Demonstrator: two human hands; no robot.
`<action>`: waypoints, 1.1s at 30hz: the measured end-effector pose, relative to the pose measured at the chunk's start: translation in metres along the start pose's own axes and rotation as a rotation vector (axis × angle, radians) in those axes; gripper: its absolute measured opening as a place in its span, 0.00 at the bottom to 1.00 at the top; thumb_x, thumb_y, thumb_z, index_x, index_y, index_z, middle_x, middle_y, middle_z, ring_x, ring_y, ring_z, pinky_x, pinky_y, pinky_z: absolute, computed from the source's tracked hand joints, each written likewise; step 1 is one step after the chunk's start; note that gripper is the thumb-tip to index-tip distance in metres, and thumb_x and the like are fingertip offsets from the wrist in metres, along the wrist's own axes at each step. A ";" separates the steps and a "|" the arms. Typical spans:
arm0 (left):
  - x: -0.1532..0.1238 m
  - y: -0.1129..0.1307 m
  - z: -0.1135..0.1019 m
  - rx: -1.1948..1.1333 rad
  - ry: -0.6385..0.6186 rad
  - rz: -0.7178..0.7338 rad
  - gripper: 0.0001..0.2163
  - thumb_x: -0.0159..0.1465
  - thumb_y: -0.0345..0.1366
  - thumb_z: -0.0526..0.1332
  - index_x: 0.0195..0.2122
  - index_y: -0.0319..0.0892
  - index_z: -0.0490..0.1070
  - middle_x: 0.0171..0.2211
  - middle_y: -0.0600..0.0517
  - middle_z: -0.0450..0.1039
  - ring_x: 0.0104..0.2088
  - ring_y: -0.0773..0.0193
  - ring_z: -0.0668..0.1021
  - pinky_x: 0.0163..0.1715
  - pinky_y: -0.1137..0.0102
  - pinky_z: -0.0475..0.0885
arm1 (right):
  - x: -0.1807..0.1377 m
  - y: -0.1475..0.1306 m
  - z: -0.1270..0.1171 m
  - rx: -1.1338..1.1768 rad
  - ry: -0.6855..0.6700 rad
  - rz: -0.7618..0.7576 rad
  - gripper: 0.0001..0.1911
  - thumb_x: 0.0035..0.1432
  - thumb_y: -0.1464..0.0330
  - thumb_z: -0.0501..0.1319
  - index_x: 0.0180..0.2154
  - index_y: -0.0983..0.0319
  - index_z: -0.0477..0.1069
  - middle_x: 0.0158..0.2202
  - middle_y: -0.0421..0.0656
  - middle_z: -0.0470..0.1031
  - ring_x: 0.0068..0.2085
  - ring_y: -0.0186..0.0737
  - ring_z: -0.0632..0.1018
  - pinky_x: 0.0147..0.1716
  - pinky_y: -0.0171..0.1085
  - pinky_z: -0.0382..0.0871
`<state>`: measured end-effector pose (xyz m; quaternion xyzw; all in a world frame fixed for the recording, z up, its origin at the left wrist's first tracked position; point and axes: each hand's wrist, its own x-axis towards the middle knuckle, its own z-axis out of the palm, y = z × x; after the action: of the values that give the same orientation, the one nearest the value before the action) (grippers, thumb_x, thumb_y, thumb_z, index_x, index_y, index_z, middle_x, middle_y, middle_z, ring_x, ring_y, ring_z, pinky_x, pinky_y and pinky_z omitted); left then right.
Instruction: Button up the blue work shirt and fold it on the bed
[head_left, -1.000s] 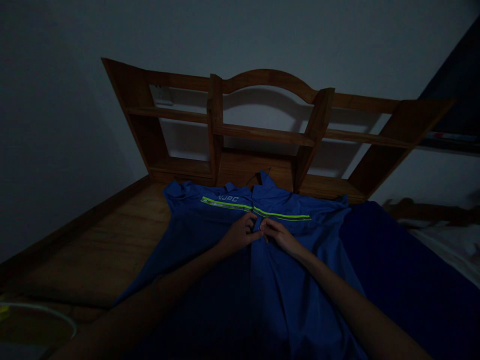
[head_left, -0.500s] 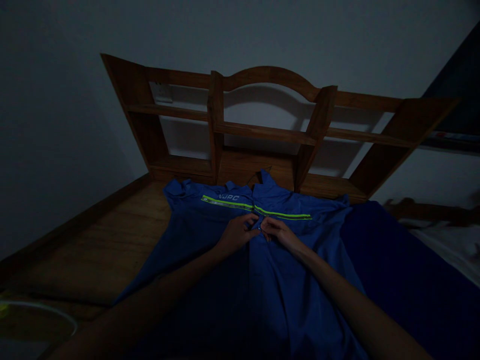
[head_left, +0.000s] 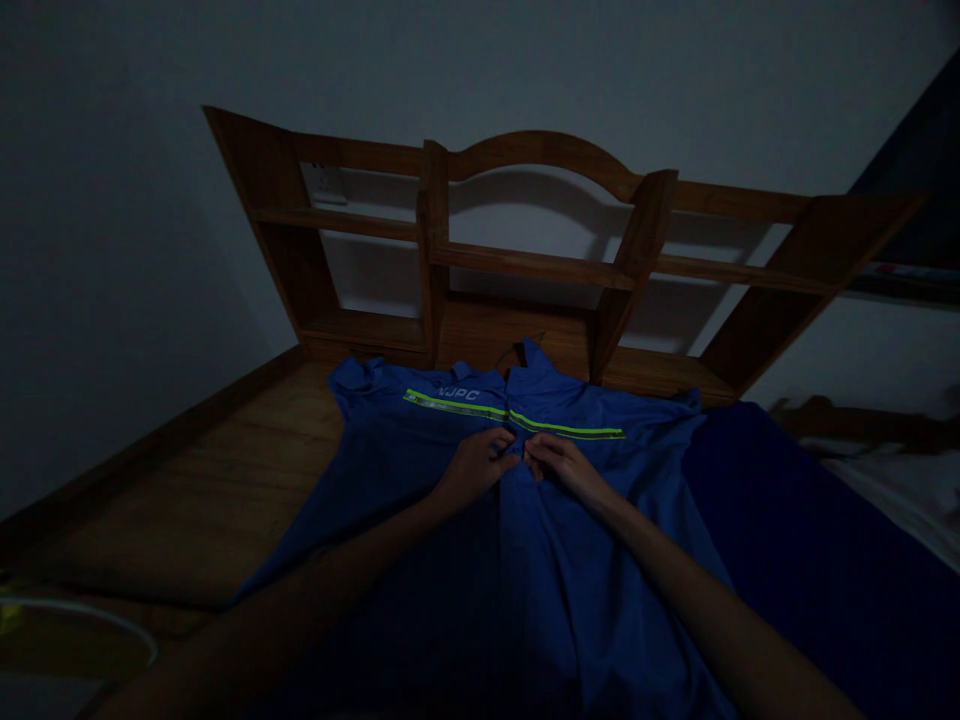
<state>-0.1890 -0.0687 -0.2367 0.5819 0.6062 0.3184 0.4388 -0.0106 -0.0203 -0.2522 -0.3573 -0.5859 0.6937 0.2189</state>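
Note:
A blue work shirt [head_left: 420, 470] with a yellow-green reflective stripe [head_left: 517, 417] lies flat on a wooden bed platform, collar toward the headboard. My left hand [head_left: 474, 467] and my right hand [head_left: 564, 462] meet at the shirt's front opening just below the stripe. Both pinch the fabric edges there with curled fingers, fingertips almost touching each other. What sits between the fingertips is too small and dark to make out.
A wooden headboard with open shelves [head_left: 525, 265] stands against the wall behind the shirt. Bare wooden boards [head_left: 210, 490] extend to the left. A dark blue cloth [head_left: 810, 560] covers the right side. A pale curved rim [head_left: 90, 620] shows at the lower left. The room is dim.
Both hands stay at the shirt's front opening with only slight finger movement; the view has shifted a little.

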 end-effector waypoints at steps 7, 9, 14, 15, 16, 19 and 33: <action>0.002 -0.005 -0.001 -0.068 -0.044 -0.027 0.07 0.52 0.35 0.64 0.30 0.40 0.69 0.28 0.55 0.73 0.29 0.67 0.75 0.27 0.77 0.66 | -0.001 -0.001 0.001 -0.023 -0.002 0.000 0.16 0.57 0.58 0.56 0.26 0.64 0.67 0.21 0.37 0.66 0.23 0.30 0.67 0.26 0.31 0.60; 0.002 -0.009 0.000 -0.108 -0.057 -0.030 0.07 0.51 0.35 0.64 0.29 0.40 0.69 0.26 0.55 0.72 0.28 0.68 0.75 0.27 0.77 0.65 | -0.001 -0.002 0.001 -0.036 -0.005 -0.003 0.16 0.58 0.58 0.55 0.26 0.64 0.67 0.21 0.38 0.67 0.23 0.30 0.67 0.26 0.31 0.60; 0.004 -0.010 -0.001 -0.171 -0.077 -0.067 0.06 0.50 0.30 0.63 0.29 0.39 0.68 0.24 0.56 0.70 0.27 0.68 0.74 0.27 0.76 0.65 | -0.003 -0.003 0.002 -0.075 0.008 -0.025 0.15 0.57 0.58 0.57 0.27 0.64 0.67 0.21 0.37 0.66 0.23 0.30 0.68 0.26 0.31 0.60; 0.004 -0.008 -0.001 -0.161 -0.075 -0.069 0.06 0.50 0.29 0.62 0.29 0.38 0.68 0.24 0.56 0.69 0.27 0.69 0.73 0.27 0.77 0.65 | -0.003 -0.003 0.003 -0.072 0.015 -0.026 0.14 0.56 0.58 0.58 0.28 0.63 0.67 0.21 0.37 0.66 0.23 0.30 0.68 0.25 0.31 0.60; 0.004 -0.007 -0.002 -0.143 -0.070 -0.065 0.06 0.50 0.28 0.62 0.29 0.39 0.67 0.22 0.57 0.68 0.26 0.69 0.72 0.26 0.77 0.64 | -0.003 -0.002 0.003 -0.066 0.022 -0.026 0.13 0.54 0.59 0.60 0.29 0.63 0.66 0.22 0.36 0.66 0.22 0.30 0.68 0.25 0.31 0.60; 0.003 -0.003 -0.003 -0.081 -0.050 -0.032 0.06 0.50 0.27 0.61 0.29 0.39 0.65 0.20 0.60 0.62 0.23 0.71 0.68 0.25 0.77 0.61 | -0.004 0.002 0.004 -0.073 0.042 -0.039 0.14 0.49 0.61 0.64 0.33 0.63 0.66 0.26 0.36 0.67 0.23 0.28 0.68 0.24 0.30 0.61; 0.003 -0.008 -0.001 0.051 0.005 -0.007 0.06 0.54 0.34 0.60 0.32 0.40 0.71 0.32 0.53 0.73 0.35 0.66 0.74 0.35 0.75 0.67 | -0.007 -0.002 0.005 -0.201 0.108 -0.094 0.14 0.49 0.62 0.66 0.35 0.63 0.68 0.26 0.36 0.67 0.25 0.28 0.67 0.24 0.29 0.60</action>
<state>-0.1932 -0.0665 -0.2441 0.5899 0.6173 0.3029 0.4234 -0.0096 -0.0283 -0.2480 -0.3864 -0.6559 0.6003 0.2454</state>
